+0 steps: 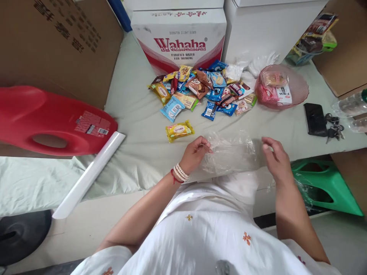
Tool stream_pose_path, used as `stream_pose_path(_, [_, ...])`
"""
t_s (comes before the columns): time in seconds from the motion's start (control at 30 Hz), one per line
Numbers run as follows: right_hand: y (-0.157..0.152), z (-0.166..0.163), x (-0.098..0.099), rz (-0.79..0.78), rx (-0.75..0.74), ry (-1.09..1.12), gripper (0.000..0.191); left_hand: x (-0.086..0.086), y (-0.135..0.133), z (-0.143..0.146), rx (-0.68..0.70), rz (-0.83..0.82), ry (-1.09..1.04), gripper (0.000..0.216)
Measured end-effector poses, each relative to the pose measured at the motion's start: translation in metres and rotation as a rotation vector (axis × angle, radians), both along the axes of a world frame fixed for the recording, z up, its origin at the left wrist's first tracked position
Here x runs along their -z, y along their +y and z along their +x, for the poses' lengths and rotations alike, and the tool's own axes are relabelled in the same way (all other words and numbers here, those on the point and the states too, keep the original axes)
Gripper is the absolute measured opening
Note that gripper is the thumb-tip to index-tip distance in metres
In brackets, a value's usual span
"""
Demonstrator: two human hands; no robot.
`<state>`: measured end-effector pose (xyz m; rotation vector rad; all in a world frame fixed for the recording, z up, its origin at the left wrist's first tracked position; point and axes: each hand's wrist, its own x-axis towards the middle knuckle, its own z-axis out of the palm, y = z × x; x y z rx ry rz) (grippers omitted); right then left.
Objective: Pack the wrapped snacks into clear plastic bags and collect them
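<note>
My left hand (197, 152), with a beaded bracelet at its wrist, pinches the left end of a clear plastic bag (231, 152). The bag lies crumpled along the table's front edge. To the right of it, my right hand (276, 156) is held slightly apart, fingers loosely curved and thumb separate, with nothing seen in it. Just beyond my left hand is a yellow-wrapped snack (179, 131). Farther back, a pile of small packaged snacks (197, 88) in blue, brown and yellow wrappers spreads over the cloth.
A pink glass bowl (301, 89) holds several packets. Behind the pile stands a Wahaha water carton (180, 34). A phone (315, 119) and keys (334, 128) lie at right. At left are a red plastic jug (69, 118) and a white roll (88, 175). A green stool (329, 187) is below.
</note>
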<state>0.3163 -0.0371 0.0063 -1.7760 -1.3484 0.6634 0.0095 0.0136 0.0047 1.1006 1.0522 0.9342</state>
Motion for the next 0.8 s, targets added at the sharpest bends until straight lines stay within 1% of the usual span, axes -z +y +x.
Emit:
stream_pose_path(0.03, [0.008,-0.002,-0.001,-0.017,0.033,0.025,0.04,-0.001,-0.004,0.0,0.013,-0.003,-0.036,0.03])
stream_pose_path(0.1, [0.024,-0.012,0.003,-0.122,0.023,0.104,0.044,-0.004,-0.011,0.0,0.031,0.0,-0.074,0.033])
stream_pose_path(0.17, [0.037,-0.025,0.011,-0.256,-0.037,0.194,0.041,-0.007,-0.016,-0.003,0.054,0.017,-0.075,0.036])
stream_pose_path(0.2, [0.042,-0.032,0.015,-0.294,-0.058,0.241,0.038,-0.007,-0.018,-0.006,0.058,0.029,-0.061,0.036])
stream_pose_path(0.23, [0.045,-0.038,0.017,-0.295,-0.063,0.288,0.035,-0.006,-0.019,-0.009,0.046,0.04,-0.042,0.036])
stream_pose_path(0.27, [0.048,-0.043,0.019,-0.256,-0.05,0.331,0.033,-0.005,-0.02,-0.011,0.013,0.049,-0.022,0.035])
stream_pose_path(0.33, [0.05,-0.048,0.02,-0.094,0.01,0.398,0.032,-0.001,-0.021,-0.017,-0.112,0.051,-0.011,0.034])
stream_pose_path(0.4, [0.051,-0.049,0.017,0.052,0.073,0.461,0.033,0.004,-0.02,-0.022,-0.254,-0.001,-0.08,0.036])
stream_pose_path(0.43, [0.051,-0.048,0.016,0.087,0.095,0.497,0.035,0.007,-0.02,-0.025,-0.311,-0.054,-0.137,0.037])
stream_pose_path(0.5, [0.051,-0.046,0.012,0.095,0.12,0.544,0.04,0.01,-0.018,-0.029,-0.393,-0.174,-0.233,0.043])
stream_pose_path(0.57, [0.05,-0.043,0.01,0.074,0.11,0.519,0.041,0.011,-0.016,-0.032,-0.417,-0.258,-0.245,0.048])
stream_pose_path(0.63, [0.05,-0.042,0.01,0.061,0.067,0.447,0.038,0.008,-0.012,-0.033,-0.38,-0.273,-0.173,0.048])
stream_pose_path(0.67, [0.05,-0.043,0.01,0.057,0.039,0.418,0.037,0.005,-0.009,-0.031,-0.349,-0.249,-0.106,0.047])
stream_pose_path(0.73, [0.05,-0.044,0.01,0.048,-0.009,0.373,0.035,-0.002,-0.003,-0.025,-0.298,-0.153,0.08,0.048])
stream_pose_path(0.8, [0.05,-0.047,0.01,0.039,-0.034,0.335,0.035,-0.009,0.004,-0.014,-0.231,-0.055,0.296,0.056])
